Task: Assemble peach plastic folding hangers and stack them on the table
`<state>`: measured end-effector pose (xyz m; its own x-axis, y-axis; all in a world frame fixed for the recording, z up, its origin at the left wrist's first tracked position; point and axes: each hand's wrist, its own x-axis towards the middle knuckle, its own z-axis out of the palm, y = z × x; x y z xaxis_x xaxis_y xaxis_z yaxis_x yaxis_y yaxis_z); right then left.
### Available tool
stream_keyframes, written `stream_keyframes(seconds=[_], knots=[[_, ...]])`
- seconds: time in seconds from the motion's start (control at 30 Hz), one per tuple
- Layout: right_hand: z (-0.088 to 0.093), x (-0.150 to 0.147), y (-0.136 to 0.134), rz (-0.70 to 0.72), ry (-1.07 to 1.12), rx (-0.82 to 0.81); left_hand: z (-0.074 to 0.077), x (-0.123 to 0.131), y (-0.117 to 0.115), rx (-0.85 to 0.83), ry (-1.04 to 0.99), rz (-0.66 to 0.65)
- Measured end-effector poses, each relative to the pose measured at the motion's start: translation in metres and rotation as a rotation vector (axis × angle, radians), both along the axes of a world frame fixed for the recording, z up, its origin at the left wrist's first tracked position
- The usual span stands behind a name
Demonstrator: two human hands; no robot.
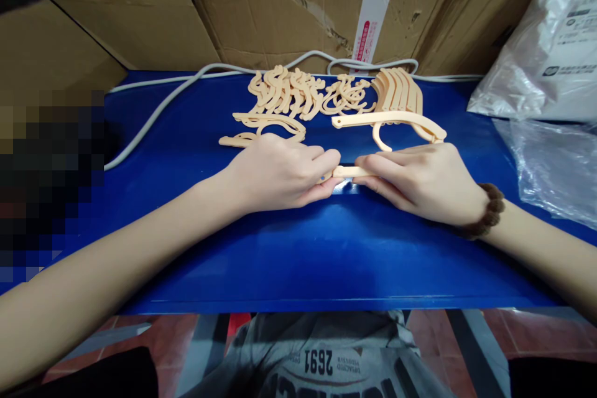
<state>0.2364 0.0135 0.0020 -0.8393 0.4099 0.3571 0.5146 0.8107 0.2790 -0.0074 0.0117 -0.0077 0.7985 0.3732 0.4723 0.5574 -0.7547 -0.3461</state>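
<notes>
My left hand and my right hand meet at the middle of a blue table top. Both are closed around a peach plastic hanger piece held between their fingertips, just above the surface. Part of it, a hook and a curved arm, shows behind my right hand. Another hanger piece lies behind my left hand. Further back lie a heap of hook parts and a stack of curved arms. A dark bead bracelet circles my right wrist.
Cardboard boxes stand against the far edge. A white cable runs along the back and left. Clear plastic bags sit at the right. A blurred patch covers the left side. Red floor tiles show below the table's front edge.
</notes>
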Motion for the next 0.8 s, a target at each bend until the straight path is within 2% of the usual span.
stream_keyframes(seconds=[0.23, 0.43, 0.6, 0.8], knots=[[-0.001, 0.000, 0.003, -0.005, -0.029, -0.053, -0.001, -0.001, 0.000, -0.041, 0.039, 0.003], [0.001, 0.004, 0.005, -0.053, -0.008, -0.026, 0.000, 0.006, -0.006, -0.020, -0.008, 0.136], [0.007, 0.006, 0.008, -0.097, 0.053, -0.060, 0.000, 0.004, -0.004, -0.044, -0.041, 0.176], [0.010, 0.008, 0.013, -0.140, 0.129, 0.019, -0.003, 0.000, 0.000, -0.105, -0.036, 0.202]])
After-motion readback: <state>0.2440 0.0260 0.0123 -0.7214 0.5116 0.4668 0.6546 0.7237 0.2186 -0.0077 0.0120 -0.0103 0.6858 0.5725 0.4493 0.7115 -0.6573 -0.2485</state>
